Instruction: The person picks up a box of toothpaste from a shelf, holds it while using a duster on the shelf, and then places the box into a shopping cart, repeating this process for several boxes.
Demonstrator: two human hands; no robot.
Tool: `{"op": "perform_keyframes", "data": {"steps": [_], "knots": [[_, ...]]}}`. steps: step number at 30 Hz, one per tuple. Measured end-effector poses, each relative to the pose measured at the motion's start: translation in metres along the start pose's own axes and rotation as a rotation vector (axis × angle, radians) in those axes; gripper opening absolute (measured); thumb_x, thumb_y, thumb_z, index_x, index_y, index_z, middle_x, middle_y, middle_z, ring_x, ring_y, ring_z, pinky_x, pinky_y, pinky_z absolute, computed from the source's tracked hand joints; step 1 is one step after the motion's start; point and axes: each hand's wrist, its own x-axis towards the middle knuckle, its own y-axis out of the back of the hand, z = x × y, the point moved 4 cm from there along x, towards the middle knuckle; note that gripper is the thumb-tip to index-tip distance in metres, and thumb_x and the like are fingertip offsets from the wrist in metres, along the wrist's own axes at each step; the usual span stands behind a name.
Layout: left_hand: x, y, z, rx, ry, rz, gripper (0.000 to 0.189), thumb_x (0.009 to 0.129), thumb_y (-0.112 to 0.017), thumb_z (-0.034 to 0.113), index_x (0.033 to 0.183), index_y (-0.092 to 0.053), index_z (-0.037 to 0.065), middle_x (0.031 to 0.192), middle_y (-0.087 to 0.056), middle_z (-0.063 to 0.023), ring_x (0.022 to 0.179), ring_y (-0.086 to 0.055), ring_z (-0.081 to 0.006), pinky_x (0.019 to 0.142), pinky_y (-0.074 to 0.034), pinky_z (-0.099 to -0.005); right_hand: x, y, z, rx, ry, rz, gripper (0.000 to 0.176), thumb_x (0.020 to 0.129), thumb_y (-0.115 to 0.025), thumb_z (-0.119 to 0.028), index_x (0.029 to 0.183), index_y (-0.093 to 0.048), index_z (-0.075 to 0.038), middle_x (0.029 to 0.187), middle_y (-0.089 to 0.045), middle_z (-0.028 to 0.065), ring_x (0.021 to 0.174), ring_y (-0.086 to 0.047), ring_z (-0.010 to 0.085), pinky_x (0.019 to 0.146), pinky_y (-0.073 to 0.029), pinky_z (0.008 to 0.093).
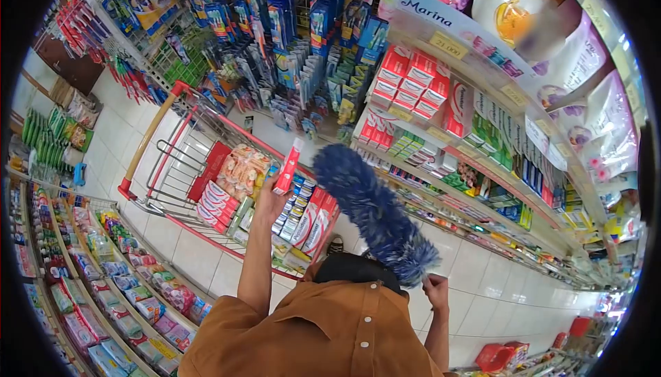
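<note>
Above white floor tiles between shelves, left hand fingers pinch a red box, right hand clasps a duster.

- Box: red, with a white band and white end.
- Duster: deep blue, flecked all over with white.
- Shirt: plain orange-brown with pale buttons.
- Cart: red frame, grey wire, tan handle bar with red ends.
- Floor: white tiles with thin grey joints.
- Shelf cartons: red and white.
- Hanging packs: mostly blue.
- Basket: red.
</note>
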Motion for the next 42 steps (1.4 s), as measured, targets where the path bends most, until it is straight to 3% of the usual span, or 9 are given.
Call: {"op": "perform_keyframes", "data": {"steps": [6,16,17,20,24,28,35,38,42], "knots": [[-0.004,-0.029,-0.016,-0.035,0.003,-0.102,0.028,0.093,-0.045,0.026,0.111,-0.055,0.007,0.102,-0.061,-0.0048,0.089,-0.059,-0.0186,0.080,-0.048,-0.0355,0.016,-0.006,-0.060,0.028,0.067,-0.117,0.022,0.078,-0.062,-0.010,0.061,-0.054,0.001,0.053,-0.046,-0.0045,0.052,-0.038,0.0030,0.045,-0.029,0.0230],[-0.049,-0.051,-0.005,-0.099,0.072,-0.306,0.022,0.092,-0.048,0.024,0.104,-0.053,0.006,0.083,-0.059,-0.0047,0.061,-0.049,-0.0123,0.051,-0.037,-0.0247,0.038,-0.031,-0.069,0.030,0.223,0.190,0.020,0.080,-0.061,-0.009,0.063,-0.056,0.001,0.054,-0.043,-0.0057,0.051,-0.035,0.0024,0.046,-0.028,0.0216],[-0.052,-0.052,-0.004,-0.042,0.041,-0.069,0.020,0.092,-0.049,0.025,0.100,-0.052,0.006,0.077,-0.057,-0.0041,0.057,-0.045,-0.0126,0.049,-0.036,-0.0255,0.036,-0.033,-0.074,0.073,0.227,0.181,0.021,0.081,-0.059,-0.009,0.062,-0.055,0.000,0.053,-0.044,-0.0054,0.050,-0.036,0.0021,0.045,-0.028,0.0212],[-0.047,-0.058,0.004,-0.063,-0.009,-0.057,0.022,0.093,-0.048,0.028,0.098,-0.053,0.007,0.079,-0.058,-0.0047,0.057,-0.045,-0.0129,0.048,-0.035,-0.0254,0.033,-0.026,-0.066,0.118,0.210,0.058,0.020,0.079,-0.057,-0.006,0.060,-0.055,-0.001,0.053,-0.048,-0.0045,0.049,-0.039,0.0020,0.044,-0.029,0.0209],[-0.053,-0.063,0.007,-0.087,-0.056,0.056,0.031,0.092,-0.050,0.028,0.112,-0.054,0.005,0.090,-0.062,-0.0063,0.075,-0.059,-0.0170,0.064,-0.047,-0.0286,0.028,-0.016,-0.065,0.043,0.222,-0.081,0.018,0.077,-0.059,-0.004,0.060,-0.056,0.001,0.054,-0.048,-0.0038,0.051,-0.040,0.0027,0.045,-0.030,0.0215],[-0.024,-0.016,-0.009,-0.084,0.011,-0.324,0.029,0.091,-0.045,0.023,0.118,-0.052,0.014,0.100,-0.061,-0.0101,0.090,-0.060,-0.0214,0.074,-0.049,-0.0347,0.030,-0.021,-0.088,-0.029,0.269,0.094,0.019,0.077,-0.062,-0.006,0.062,-0.055,0.003,0.054,-0.044,-0.0039,0.053,-0.037,0.0035,0.046,-0.030,0.0226],[-0.044,-0.067,-0.006,-0.102,0.129,-0.469,0.031,0.092,-0.045,0.033,0.108,-0.051,0.007,0.082,-0.056,-0.0030,0.064,-0.051,-0.0124,0.058,-0.041,-0.0224,0.034,-0.027,-0.093,0.061,0.267,0.178,0.020,0.076,-0.067,-0.010,0.067,-0.059,0.005,0.056,-0.046,-0.0048,0.055,-0.036,0.0029,0.047,-0.029,0.0231],[-0.039,-0.065,0.007,0.226,-0.095,-0.123,0.033,0.092,-0.046,0.038,0.108,-0.052,0.009,0.085,-0.057,-0.0023,0.067,-0.055,-0.0119,0.059,-0.043,-0.0220,0.034,-0.016,-0.078,0.107,0.249,0.087,0.018,0.076,-0.065,-0.008,0.063,-0.057,0.004,0.055,-0.045,-0.0055,0.055,-0.037,0.0021,0.047,-0.029,0.0225],[-0.011,-0.040,0.005,0.073,-0.095,-0.158,0.032,0.094,-0.045,0.031,0.115,-0.051,0.007,0.100,-0.060,-0.0034,0.086,-0.059,-0.0160,0.075,-0.049,-0.0319,0.026,-0.005,-0.062,0.137,0.163,-0.089,0.016,0.073,-0.063,-0.004,0.060,-0.057,0.003,0.054,-0.046,-0.0058,0.053,-0.037,0.0018,0.046,-0.029,0.0220]]}}
